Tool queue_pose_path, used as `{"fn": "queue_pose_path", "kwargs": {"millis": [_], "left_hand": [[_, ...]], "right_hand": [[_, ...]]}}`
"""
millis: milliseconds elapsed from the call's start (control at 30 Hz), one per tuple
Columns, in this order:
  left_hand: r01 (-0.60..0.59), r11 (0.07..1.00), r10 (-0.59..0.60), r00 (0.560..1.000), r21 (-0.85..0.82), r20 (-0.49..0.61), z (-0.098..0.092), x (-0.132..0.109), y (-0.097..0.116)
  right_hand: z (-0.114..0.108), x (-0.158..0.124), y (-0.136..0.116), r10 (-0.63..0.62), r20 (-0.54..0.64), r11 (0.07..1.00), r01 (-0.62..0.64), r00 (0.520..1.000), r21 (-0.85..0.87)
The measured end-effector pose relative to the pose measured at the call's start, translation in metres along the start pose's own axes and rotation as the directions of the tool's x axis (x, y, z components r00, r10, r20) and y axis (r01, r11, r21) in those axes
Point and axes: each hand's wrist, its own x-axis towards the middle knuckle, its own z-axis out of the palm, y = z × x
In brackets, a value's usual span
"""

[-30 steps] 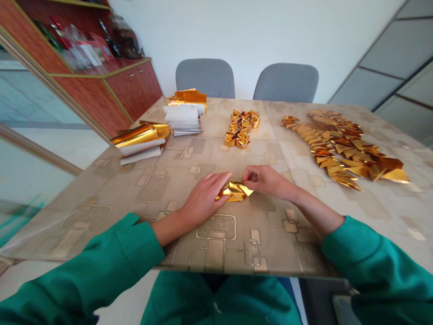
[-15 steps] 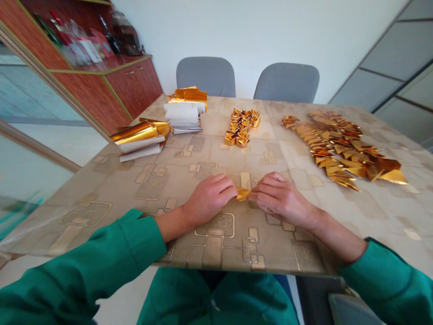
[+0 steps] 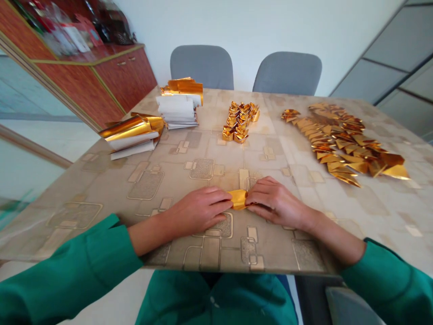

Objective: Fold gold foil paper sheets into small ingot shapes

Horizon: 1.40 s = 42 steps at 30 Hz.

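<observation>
gold foil [image 3: 238, 198] lies on the desk [image 3: 152, 180] right at the near edge, squarely between my two hands, and that is what i watch from here. the piece is small and already creased, and its long axis runs left to right across my view, so each end points straight into one hand.

the left grip [image 3: 199, 210] lies palm down with its fingers curled over the foil's left end, pressing it to the desk. i cannot tell whether the thumb is tucked under the foil or only resting beside it. the right grip [image 3: 275, 203] is closed on the right end, fingertips on top and the thumb low against the edge, with a thin sliver of gold showing under it. both hands touch the foil. neither is nearer than the other, and only the short middle stretch shows between them.

everything else is well apart, farther up the desk: two stacks of sheets [image 3: 179, 106] on the left, a cluster of folded gold ingots [image 3: 239, 122] in the middle, and a long row of flat gold folds [image 3: 341, 142] on the right. two grey chairs [image 3: 202, 67] stand behind the far edge.
</observation>
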Motion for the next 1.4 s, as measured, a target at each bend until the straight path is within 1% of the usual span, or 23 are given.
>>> {"fn": "queue_pose_path", "kwargs": {"millis": [67, 167, 267, 367, 467, 533, 633, 800, 900, 1067, 1400], "left_hand": [[0.02, 0.999, -0.021, 1.0, -0.036, -0.009, 0.001, 0.0, 0.0], [0.08, 0.99, -0.083, 0.996, -0.116, -0.02, 0.003, -0.001, -0.002], [0.117, 0.98, -0.124, 0.992, -0.163, -0.033, 0.004, -0.003, -0.002], [0.109, 0.98, -0.118, 0.992, -0.166, -0.043, 0.003, -0.002, -0.002], [0.091, 0.986, -0.094, 0.996, -0.142, -0.013, 0.001, 0.001, 0.0], [0.121, 0.985, -0.121, 0.993, -0.125, 0.007, -0.001, 0.003, 0.001], [0.163, 0.979, -0.165, 0.986, -0.122, -0.005, -0.001, 0.003, 0.003], [0.09, 0.994, -0.092, 0.996, -0.06, -0.015, 0.004, 0.001, 0.003], [0.07, 0.997, -0.071, 0.997, -0.037, -0.015, 0.005, 0.0, 0.003], [0.092, 0.995, -0.093, 0.995, -0.046, -0.021, 0.001, 0.0, 0.004], [0.002, 0.999, -0.003, 1.0, 0.033, 0.016, 0.003, -0.002, 0.004]], "right_hand": [[-0.003, 0.004, 0.003, 0.015, 0.014, 0.997, -0.016, 1.0, 0.075], [-0.005, 0.011, 0.008, 0.061, 0.027, 0.98, -0.065, 0.998, 0.187], [-0.004, 0.016, 0.012, 0.155, 0.039, 0.947, -0.159, 0.987, 0.278], [-0.002, 0.021, 0.016, 0.25, 0.062, 0.913, -0.256, 0.966, 0.317], [-0.002, 0.026, 0.018, 0.273, 0.078, 0.911, -0.284, 0.959, 0.3], [-0.002, 0.029, 0.019, 0.273, 0.083, 0.922, -0.285, 0.959, 0.262], [0.0, 0.032, 0.02, 0.279, 0.068, 0.935, -0.287, 0.958, 0.21], [0.005, 0.03, 0.017, 0.275, -0.02, 0.951, -0.269, 0.961, 0.156], [0.007, 0.028, 0.015, 0.27, -0.047, 0.957, -0.263, 0.962, 0.126], [0.01, 0.027, 0.014, 0.297, -0.034, 0.953, -0.294, 0.954, 0.071], [0.007, 0.027, 0.012, 0.322, 0.003, 0.946, -0.322, 0.947, 0.05]]}}
